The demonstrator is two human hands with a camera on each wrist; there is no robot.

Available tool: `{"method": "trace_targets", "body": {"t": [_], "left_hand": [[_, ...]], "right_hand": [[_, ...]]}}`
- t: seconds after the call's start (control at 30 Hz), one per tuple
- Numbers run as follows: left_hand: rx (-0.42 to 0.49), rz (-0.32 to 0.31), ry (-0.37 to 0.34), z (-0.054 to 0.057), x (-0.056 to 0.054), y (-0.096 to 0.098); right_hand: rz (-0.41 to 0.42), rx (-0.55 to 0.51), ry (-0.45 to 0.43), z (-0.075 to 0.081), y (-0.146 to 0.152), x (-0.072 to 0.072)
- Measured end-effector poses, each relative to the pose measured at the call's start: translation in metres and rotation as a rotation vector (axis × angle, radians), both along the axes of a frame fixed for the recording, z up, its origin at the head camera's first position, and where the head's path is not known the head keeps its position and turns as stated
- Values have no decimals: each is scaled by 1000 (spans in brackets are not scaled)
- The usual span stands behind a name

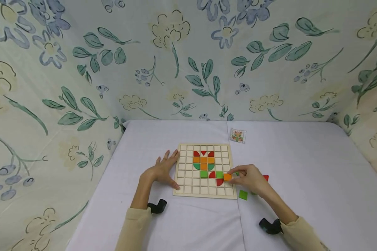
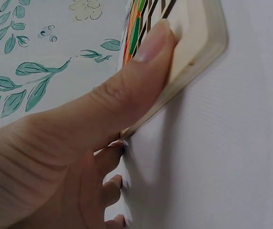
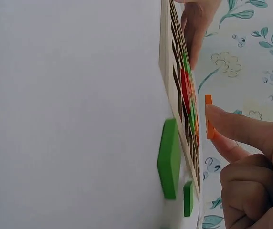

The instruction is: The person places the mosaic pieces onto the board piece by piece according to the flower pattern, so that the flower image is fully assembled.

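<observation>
A wooden grid board [image 1: 188,190] lies on the table with red, orange and green tiles in several of its cells. My left hand [image 1: 161,170] rests at its left side, fingers spread along the edge. In the left wrist view the thumb [image 2: 131,86] presses on the board's corner rim. Between thumb and forefinger, my right hand [image 1: 252,178] pinches an orange square tile [image 1: 227,177] over the board's right edge. The right wrist view shows this tile edge-on, raised off the board. A red quarter-round tile [image 1: 220,182] lies in the grid just left of it.
Right of the board lies a green square tile [image 1: 243,195]. A red tile [image 1: 266,178] and other green pieces are partly hidden by my right hand. Behind the board's far right corner is a small pattern card [image 1: 238,135]. Flowered cloth hangs behind the white-covered table [image 1: 317,167].
</observation>
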State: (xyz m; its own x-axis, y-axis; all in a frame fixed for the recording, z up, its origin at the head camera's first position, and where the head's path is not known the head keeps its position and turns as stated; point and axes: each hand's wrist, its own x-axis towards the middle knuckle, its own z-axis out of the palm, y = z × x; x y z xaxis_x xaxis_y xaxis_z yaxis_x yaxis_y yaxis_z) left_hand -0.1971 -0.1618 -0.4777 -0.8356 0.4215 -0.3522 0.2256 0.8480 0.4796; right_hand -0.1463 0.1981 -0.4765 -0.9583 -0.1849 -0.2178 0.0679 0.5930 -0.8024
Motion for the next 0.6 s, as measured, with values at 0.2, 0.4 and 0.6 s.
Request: {"method": "trace_targets", "body": {"t": [0.2, 0.4, 0.6], "left_hand": [[6, -5, 2, 3, 1, 0], [5, -1, 2, 3, 0, 0], [9, 4, -5, 3, 1, 0]], "right_hand": [[61, -22, 5, -5, -24, -2], [91, 18, 42, -9, -38, -5], [94, 28, 46, -10, -41, -4]]}}
